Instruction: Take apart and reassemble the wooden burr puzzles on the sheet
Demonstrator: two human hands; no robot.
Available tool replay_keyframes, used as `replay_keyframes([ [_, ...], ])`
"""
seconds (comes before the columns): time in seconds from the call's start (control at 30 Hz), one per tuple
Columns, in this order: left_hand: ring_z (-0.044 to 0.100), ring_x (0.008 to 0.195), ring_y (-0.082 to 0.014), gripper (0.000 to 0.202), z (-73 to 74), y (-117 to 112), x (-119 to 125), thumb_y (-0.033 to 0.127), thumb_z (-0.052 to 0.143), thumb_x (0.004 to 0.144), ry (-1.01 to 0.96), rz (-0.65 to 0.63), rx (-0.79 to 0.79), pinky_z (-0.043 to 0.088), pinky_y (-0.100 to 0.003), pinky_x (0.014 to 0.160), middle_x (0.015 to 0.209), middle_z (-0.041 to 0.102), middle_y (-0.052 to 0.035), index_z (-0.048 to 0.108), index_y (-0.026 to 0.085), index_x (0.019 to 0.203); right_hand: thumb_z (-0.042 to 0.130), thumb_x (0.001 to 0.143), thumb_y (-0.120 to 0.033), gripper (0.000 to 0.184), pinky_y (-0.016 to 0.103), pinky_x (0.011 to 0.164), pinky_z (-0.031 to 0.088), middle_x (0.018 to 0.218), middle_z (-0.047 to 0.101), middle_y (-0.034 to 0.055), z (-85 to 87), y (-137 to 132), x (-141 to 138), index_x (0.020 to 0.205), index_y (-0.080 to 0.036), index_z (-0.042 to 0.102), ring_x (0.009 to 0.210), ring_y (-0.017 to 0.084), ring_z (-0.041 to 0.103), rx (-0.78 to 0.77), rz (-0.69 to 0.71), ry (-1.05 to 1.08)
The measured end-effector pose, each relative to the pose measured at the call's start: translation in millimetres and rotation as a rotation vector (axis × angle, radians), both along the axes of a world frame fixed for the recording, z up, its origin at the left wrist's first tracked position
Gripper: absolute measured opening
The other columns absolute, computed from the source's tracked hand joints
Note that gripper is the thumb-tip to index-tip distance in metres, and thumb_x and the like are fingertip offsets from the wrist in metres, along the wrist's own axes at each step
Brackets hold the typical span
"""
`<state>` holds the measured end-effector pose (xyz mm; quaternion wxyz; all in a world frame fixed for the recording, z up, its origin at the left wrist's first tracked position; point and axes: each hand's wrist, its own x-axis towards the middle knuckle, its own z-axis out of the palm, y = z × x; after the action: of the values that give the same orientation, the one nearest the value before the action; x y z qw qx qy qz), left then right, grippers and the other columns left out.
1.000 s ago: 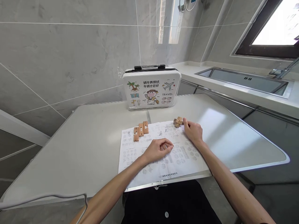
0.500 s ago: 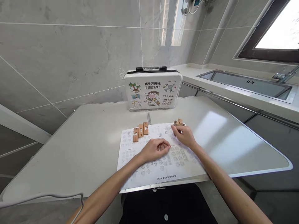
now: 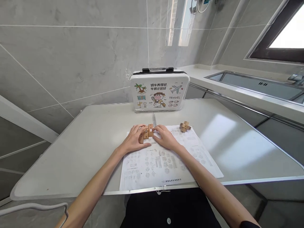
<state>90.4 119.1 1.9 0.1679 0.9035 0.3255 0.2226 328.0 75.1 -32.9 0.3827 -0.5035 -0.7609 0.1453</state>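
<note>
Both hands meet at the far edge of a printed instruction sheet point(image 3: 163, 161) on the white table point(image 3: 95, 142). My left hand point(image 3: 133, 141) curls over the left side of a row of flat notched wooden pieces point(image 3: 147, 131), its fingers on them. From the right, my right hand point(image 3: 165, 136) touches the same pieces with its fingertips. A small assembled wooden burr puzzle point(image 3: 185, 126) stands alone on the sheet's far right corner, apart from both hands.
A white tin case point(image 3: 159, 93) with cartoon prints and a black handle stands upright against the tiled wall behind the sheet. A steel sink point(image 3: 256, 84) is set in the counter at the right. A grey cable point(image 3: 35, 207) lies at the near left.
My right hand left the burr puzzle and moved left to the flat wooden pieces. My left hand moved forward from the sheet's middle onto the same pieces. The view shifted right.
</note>
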Motion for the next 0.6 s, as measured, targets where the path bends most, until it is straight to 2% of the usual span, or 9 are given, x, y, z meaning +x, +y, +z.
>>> replay_keyframes([
  [0.2, 0.040, 0.147, -0.0349, 0.099, -11.5, 13.4, -12.5, 0.068, 0.081, 0.076, 0.050, 0.051, -0.088, 0.038, -0.052, 0.121, 0.158, 0.047, -0.0114, 0.039, 0.028, 0.156, 0.063, 0.098, -0.025, 0.037, 0.051, 0.107, 0.048, 0.131, 0.068, 0.0096, -10.4, 0.6, 5.0, 0.135, -0.026, 0.058, 0.125, 0.031, 0.058, 0.048, 0.098, -0.049],
  [0.37, 0.044, 0.145, -0.0350, 0.103, -12.3, 17.9, -15.6, 0.071, 0.080, 0.074, 0.070, 0.071, -0.147, 0.039, -0.051, 0.120, 0.157, 0.048, -0.0106, 0.038, 0.029, 0.158, 0.063, 0.099, -0.028, 0.033, 0.051, 0.105, 0.050, 0.127, 0.070, 0.0098, -11.2, 1.3, 7.4, 0.132, -0.026, 0.061, 0.124, 0.031, 0.060, 0.039, 0.078, -0.040],
  [0.6, 0.049, 0.142, -0.0356, 0.098, -12.1, 19.3, -16.1, 0.069, 0.080, 0.075, 0.062, 0.075, -0.122, 0.042, -0.051, 0.118, 0.154, 0.053, -0.0105, 0.041, 0.029, 0.156, 0.065, 0.099, -0.028, 0.026, 0.047, 0.100, 0.052, 0.118, 0.073, 0.0077, -10.8, 1.2, 6.1, 0.125, -0.027, 0.063, 0.115, 0.029, 0.063, 0.031, 0.059, -0.004],
])
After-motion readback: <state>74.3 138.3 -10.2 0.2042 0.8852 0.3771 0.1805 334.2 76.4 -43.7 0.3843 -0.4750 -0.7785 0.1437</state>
